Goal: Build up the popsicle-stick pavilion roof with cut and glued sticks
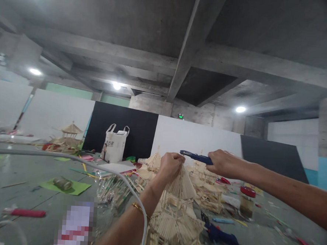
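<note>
A tall pagoda model built of pale wooden sticks (176, 212) stands in front of me on the grey floor. My left hand (171, 164) is closed in a pinch on the tip of its conical roof. My right hand (224, 163) grips a blue tool, a glue gun or pliers (194, 156), with its nose pointed left at the roof tip, close to my left fingers. A gold bangle (139, 208) circles my left wrist.
More stick pavilions (206, 191) stand behind, another one (70, 135) far left. A white tote bag (114, 146), a white cable (67, 157), a blue glue gun (221, 235), a red-lidded jar (246, 201), green paper (73, 187) and scattered sticks lie about.
</note>
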`<state>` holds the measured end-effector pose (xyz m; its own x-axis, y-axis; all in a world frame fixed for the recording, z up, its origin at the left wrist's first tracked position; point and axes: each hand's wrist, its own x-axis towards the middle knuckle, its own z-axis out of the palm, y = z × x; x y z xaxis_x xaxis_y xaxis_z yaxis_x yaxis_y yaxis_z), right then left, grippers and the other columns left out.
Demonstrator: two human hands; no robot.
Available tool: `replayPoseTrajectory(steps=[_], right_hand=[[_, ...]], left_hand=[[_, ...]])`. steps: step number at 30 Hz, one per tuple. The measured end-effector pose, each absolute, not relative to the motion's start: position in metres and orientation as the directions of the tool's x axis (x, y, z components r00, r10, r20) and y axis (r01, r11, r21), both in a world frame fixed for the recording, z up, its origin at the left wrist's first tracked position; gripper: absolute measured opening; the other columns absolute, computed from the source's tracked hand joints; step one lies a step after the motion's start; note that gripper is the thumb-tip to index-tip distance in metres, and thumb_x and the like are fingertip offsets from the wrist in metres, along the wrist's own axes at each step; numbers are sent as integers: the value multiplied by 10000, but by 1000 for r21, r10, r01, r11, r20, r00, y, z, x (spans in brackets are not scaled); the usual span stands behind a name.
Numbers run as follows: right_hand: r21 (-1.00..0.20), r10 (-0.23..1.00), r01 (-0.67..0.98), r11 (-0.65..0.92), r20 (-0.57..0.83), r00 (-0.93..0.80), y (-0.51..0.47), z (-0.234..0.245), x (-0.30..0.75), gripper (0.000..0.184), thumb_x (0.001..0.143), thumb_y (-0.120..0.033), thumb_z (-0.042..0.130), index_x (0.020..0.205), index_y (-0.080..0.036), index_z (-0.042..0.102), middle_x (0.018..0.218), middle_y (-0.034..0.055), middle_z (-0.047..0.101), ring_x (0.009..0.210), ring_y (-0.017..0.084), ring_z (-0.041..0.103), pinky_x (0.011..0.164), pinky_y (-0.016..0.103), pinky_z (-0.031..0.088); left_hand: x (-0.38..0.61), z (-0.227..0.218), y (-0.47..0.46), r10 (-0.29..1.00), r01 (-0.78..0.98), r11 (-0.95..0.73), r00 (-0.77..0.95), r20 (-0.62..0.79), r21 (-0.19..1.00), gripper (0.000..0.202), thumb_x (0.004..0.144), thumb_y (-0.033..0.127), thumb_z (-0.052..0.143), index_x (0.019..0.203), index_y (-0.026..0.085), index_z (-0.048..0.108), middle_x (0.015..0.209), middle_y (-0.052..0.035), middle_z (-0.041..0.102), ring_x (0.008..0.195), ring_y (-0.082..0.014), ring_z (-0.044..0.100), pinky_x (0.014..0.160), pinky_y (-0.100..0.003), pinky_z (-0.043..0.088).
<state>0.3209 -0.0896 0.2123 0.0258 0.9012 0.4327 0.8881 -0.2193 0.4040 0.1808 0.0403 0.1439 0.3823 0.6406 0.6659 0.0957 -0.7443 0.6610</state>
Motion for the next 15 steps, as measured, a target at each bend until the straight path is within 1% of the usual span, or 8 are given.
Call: replayPoseTrajectory(steps=[4, 7, 9, 15], right_hand=[[400, 894, 885, -237, 447, 37, -89, 212, 321, 306, 766, -320, 464, 846, -101, 661, 843, 200, 658, 764, 312, 640, 576, 342, 422], [401, 888, 877, -263, 456, 58, -87, 210, 321, 324, 791, -351, 469, 858, -103, 666, 857, 201, 657, 784, 307, 640, 609, 352, 440], [405, 886, 869, -285, 457, 77, -86, 209, 321, 319, 805, -358, 479, 870, -105, 663, 864, 185, 657, 787, 288, 639, 624, 355, 453], [438, 890, 841, -317, 443, 105, -85, 209, 324, 292, 856, -383, 501, 906, -128, 633, 883, 95, 652, 768, 199, 622, 674, 351, 481]], left_hand=[[183, 144, 41, 643, 97, -738, 400, 653, 668, 257, 866, 324, 530, 1051, 154, 583, 1065, -59, 612, 893, -175, 602, 767, -374, 509], [183, 145, 41, 649, 113, -733, 411, 641, 670, 262, 866, 322, 529, 1064, 158, 578, 1083, -61, 605, 908, -179, 599, 776, -379, 508], [183, 146, 41, 654, 130, -730, 416, 632, 671, 263, 867, 322, 528, 1069, 160, 576, 1090, -62, 601, 915, -181, 597, 780, -382, 506], [180, 149, 41, 687, 200, -707, 422, 592, 678, 284, 858, 332, 540, 1073, 150, 575, 1085, -54, 600, 911, -195, 598, 768, -381, 509]])
